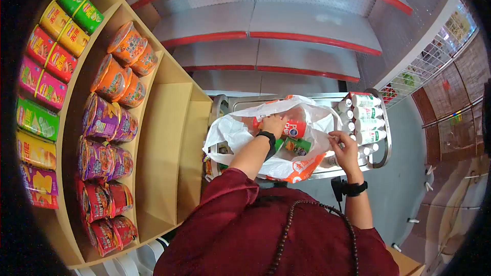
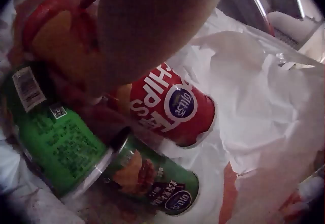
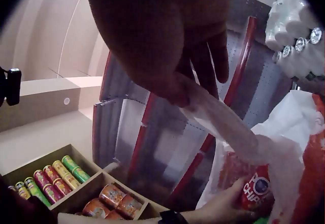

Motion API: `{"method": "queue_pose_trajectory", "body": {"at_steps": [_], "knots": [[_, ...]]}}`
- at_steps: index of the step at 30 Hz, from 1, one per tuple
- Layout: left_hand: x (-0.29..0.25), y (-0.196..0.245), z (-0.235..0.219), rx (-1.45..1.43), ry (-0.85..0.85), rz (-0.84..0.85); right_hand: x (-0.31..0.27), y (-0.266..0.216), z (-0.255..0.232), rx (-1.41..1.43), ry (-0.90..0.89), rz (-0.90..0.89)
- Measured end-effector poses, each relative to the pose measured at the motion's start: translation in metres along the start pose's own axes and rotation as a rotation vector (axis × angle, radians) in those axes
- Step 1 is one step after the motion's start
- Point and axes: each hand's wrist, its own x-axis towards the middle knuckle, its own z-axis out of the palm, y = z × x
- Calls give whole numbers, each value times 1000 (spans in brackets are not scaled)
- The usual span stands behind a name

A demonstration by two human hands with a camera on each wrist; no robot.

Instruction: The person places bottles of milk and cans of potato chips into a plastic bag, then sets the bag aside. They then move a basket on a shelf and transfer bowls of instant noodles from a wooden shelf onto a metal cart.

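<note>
A white plastic bag (image 1: pixel 232 135) with orange print lies open on a metal cart. My right hand (image 1: pixel 346 151) pinches its rim between thumb and fingers, lifting it at the right side. My left hand (image 1: pixel 273 125) is inside the bag, beside a red potato chips can (image 1: pixel 295 129). In the left wrist view, that hand overlaps the red chips can (image 2: pixel 175 107) and another red can (image 2: pixel 56 36); its fingers are mostly hidden, so I cannot tell whether they grip. A green snack can (image 1: pixel 297 146) lies below, with a larger green can (image 2: pixel 56 137) beside it.
White-capped bottles (image 1: pixel 369 118) stand at the right end of the cart (image 1: pixel 386 143). At left, a wooden shelf (image 1: pixel 163 117) holds orange noodle cups (image 1: pixel 128 43), purple and red cups, and colourful snack cans (image 1: pixel 38 115). Grey shelving (image 1: pixel 307 20) with red edges stands ahead.
</note>
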Motion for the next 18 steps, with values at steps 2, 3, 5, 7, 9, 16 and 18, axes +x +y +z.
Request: {"method": "queue_pose_trajectory", "body": {"at_steps": [2,3,5,7,9,16,18], "knots": [[5,-1,-8,-67,-247,-37,1,-2,1,42,16,44],[4,0,-14,-66,-245,-47,2,-2,1,45,10,37],[-2,-2,-25,-231,-265,-13,5,-2,0,110,28,23],[-4,-5,-22,-404,-313,95,8,1,-2,128,10,43],[-17,-13,-39,-620,-248,229,14,9,0,74,17,-14],[-143,-81,-218,-558,498,-100,35,-11,4,-75,-38,-65],[-197,-110,-255,-266,922,-218,40,-14,9,-71,-68,-67]]}}
